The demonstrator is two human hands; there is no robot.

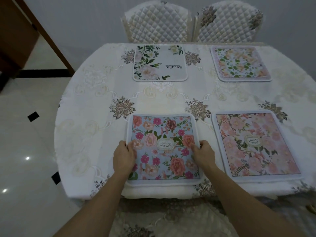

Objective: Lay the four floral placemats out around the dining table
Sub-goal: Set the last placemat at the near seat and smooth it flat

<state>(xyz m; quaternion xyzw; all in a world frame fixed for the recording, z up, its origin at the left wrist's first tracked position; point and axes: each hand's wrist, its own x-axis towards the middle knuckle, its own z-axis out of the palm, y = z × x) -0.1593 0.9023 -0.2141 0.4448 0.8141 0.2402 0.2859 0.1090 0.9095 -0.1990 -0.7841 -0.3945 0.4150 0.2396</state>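
Several floral placemats lie on the dining table (95,117). A blue placemat (162,134) with pink and peach flowers sits at the near left. My left hand (124,157) grips its left edge and my right hand (203,155) grips its right edge, thumbs on top. A pink placemat (256,144) lies flat at the near right. At the far left is a white placemat (159,63) with green leaves and the word "Beautiful". A pale peach-flowered placemat (240,63) lies at the far right.
A cream embroidered tablecloth (171,96) covers the table. Two quilted chairs (156,23) (227,23) stand behind the far edge. A glossy tiled floor (25,142) is to the left, with a wooden door frame (46,33) beyond. A patterned chair seat (162,219) is below my arms.
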